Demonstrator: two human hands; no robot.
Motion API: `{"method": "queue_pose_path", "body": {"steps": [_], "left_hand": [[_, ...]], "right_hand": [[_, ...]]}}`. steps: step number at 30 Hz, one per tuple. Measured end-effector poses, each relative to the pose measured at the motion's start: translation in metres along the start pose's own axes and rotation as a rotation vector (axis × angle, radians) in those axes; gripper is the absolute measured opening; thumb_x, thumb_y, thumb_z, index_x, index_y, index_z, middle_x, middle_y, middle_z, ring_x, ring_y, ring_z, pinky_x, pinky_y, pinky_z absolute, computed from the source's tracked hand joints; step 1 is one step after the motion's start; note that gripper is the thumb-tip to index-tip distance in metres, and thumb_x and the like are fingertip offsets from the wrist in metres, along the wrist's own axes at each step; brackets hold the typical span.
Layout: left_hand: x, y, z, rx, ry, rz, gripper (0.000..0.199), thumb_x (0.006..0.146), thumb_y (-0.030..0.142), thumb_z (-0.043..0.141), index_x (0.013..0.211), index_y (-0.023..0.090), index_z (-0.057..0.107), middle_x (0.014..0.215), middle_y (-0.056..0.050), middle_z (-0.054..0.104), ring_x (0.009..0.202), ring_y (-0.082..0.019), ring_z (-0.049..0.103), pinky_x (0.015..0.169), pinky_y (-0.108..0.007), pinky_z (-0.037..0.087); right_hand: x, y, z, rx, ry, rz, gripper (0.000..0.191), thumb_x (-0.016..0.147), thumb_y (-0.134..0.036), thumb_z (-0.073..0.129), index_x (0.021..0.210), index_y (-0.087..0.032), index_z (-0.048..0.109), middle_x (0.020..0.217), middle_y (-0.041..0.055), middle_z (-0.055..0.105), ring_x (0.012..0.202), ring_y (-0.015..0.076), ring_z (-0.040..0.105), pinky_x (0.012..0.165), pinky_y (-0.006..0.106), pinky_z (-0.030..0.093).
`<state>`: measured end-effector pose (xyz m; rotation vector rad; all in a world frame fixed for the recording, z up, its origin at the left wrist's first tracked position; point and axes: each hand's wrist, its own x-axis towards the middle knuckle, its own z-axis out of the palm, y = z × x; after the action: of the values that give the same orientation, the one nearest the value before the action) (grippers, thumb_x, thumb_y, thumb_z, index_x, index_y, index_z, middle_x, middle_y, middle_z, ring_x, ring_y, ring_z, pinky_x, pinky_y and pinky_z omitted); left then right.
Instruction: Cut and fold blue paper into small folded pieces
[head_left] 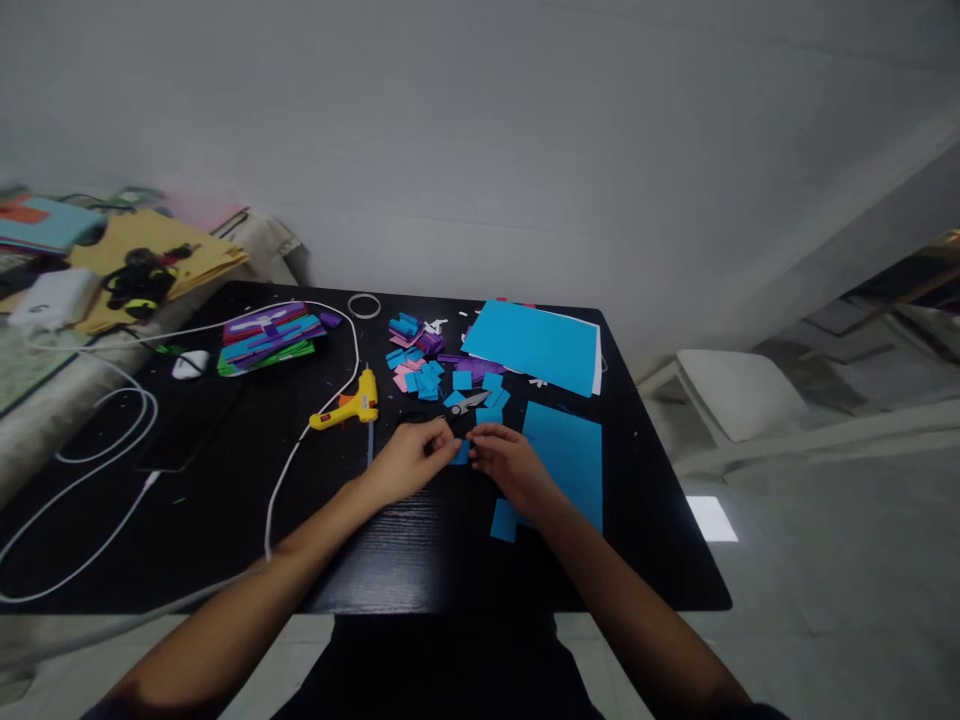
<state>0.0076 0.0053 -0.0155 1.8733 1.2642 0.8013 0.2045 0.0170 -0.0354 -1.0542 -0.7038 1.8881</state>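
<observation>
A small blue paper square (461,454) lies between my two hands, low over the black table. My left hand (416,458) is closed, its thumb and fingers pinching the square's left side. The curled fingers of my right hand (511,464) meet at its right edge. Scissors (469,403) lie just beyond my hands, their handles partly hidden behind my left fingers. Several cut blue squares (491,398) are scattered around the blades. Under my right wrist and beside it lies a larger blue sheet (566,455), with another blue piece (504,521) at its lower left.
A yellow glue gun (349,403) lies left of my hands, near a white cable (274,490). Blue sheets (536,345) lie at the back right, and colored paper strips (270,340) at the back left. A phone (176,435) rests on the table (652,545); a white stool (727,393) stands right.
</observation>
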Motion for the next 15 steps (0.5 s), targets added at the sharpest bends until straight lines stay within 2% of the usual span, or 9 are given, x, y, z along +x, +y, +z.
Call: {"method": "queue_pose_path", "body": {"steps": [3,6,10,15], "left_hand": [[0.013,-0.010,0.002,0.016,0.084,0.011,0.033,0.100,0.040,0.056,0.075,0.019,0.057,0.066,0.004,0.055,0.062,-0.012,0.051,0.061,-0.025,0.038],[0.011,-0.020,0.008,0.030,0.148,0.023,0.031,0.104,0.041,0.050,0.082,0.020,0.057,0.070,0.003,0.056,0.064,-0.013,0.053,0.063,-0.025,0.039],[0.000,-0.028,0.014,0.044,0.097,0.057,0.025,0.103,0.038,0.054,0.087,0.021,0.058,0.069,0.004,0.058,0.060,-0.013,0.054,0.062,-0.025,0.040],[0.001,-0.033,0.015,0.063,0.080,0.069,0.025,0.104,0.037,0.053,0.086,0.021,0.056,0.067,0.005,0.055,0.058,-0.012,0.054,0.061,-0.025,0.038]], "right_hand": [[0.014,0.003,0.002,-0.031,0.001,-0.049,0.038,0.059,-0.030,0.096,0.089,-0.020,0.076,0.090,0.0014,0.076,0.072,0.0135,0.067,0.065,0.026,0.053],[0.019,0.011,0.001,-0.109,-0.022,-0.103,0.046,0.062,-0.034,0.096,0.102,-0.022,0.075,0.094,0.0005,0.076,0.066,0.0119,0.066,0.061,0.026,0.053],[0.018,0.023,-0.005,-0.187,-0.080,-0.134,0.048,0.066,-0.042,0.095,0.099,-0.022,0.067,0.077,-0.0036,0.070,0.054,0.0117,0.062,0.055,0.028,0.053],[0.021,0.026,-0.006,-0.213,-0.041,-0.172,0.053,0.063,-0.044,0.096,0.098,-0.023,0.062,0.073,-0.0055,0.068,0.053,0.0123,0.064,0.055,0.028,0.055]]}}
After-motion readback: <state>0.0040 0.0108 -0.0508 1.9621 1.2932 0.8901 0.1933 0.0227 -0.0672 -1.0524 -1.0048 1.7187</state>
